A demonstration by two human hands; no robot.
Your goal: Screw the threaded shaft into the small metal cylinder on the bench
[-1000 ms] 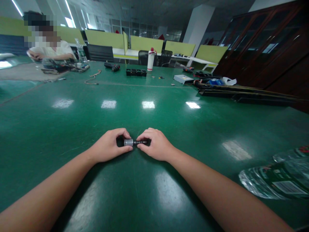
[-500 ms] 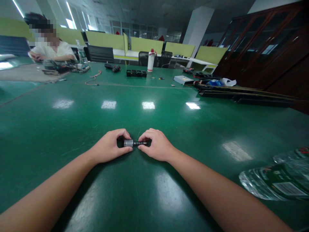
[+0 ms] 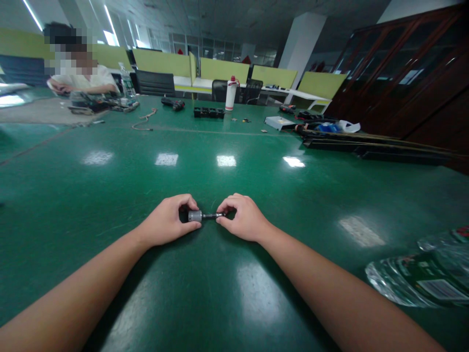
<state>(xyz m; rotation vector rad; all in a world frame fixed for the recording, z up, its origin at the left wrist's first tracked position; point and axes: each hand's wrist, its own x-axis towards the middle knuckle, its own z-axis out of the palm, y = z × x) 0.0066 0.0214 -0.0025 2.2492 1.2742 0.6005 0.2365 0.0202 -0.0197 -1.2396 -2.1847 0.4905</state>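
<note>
Just above the green tabletop [image 3: 205, 288], at the middle of the view, is a short grey metal cylinder [image 3: 195, 216] with a thin dark rod [image 3: 210, 215] sticking out to the right. It resembles a hole saw with its pilot bit, but it is too small to be sure. My left hand [image 3: 170, 220] pinches the cylinder between thumb and fingers. The fingertips of my right hand [image 3: 244, 217] close on the far end of the rod, where a shiny, coil-like part shows. A stretch of bare rod lies between the two hands.
Clear plastic bottles [image 3: 421, 278] lie at the right edge. Farther back are a black slotted block [image 3: 208, 113], a white bottle [image 3: 230, 94], a power drill [image 3: 173, 103], a grey box [image 3: 280, 122] and long dark strips [image 3: 366, 144]. Another person [image 3: 84, 80] sits at the far left.
My right hand has slid a little to the right along the rod, baring more of it. The left hand keeps its grip on the cylinder. The whole view has shifted slightly.
</note>
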